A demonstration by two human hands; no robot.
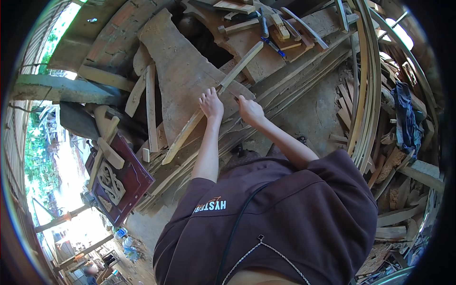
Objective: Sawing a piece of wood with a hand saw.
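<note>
A long, narrow wooden strip (186, 134) lies diagonally across a broad, irregular wooden slab (183, 71). My left hand (211, 104) is closed over the strip near its middle, with the fingers bent across it. Just to the right, my right hand (251, 111) is closed around a small, dark, thin thing whose tip shows beside the strip. Most of that thing is hidden by my fingers, so its kind cannot be made out. The strip's far end rests near a second brown board (263, 61).
Hand tools and offcuts lie at the back, including a blue-handled tool (274, 48). Stacked planks (304, 78) edge the work surface. A dark red panel (142, 183) with a carved scroll stands left. Tall bent strips (368, 71) and a dark plastic bag (406, 116) are right.
</note>
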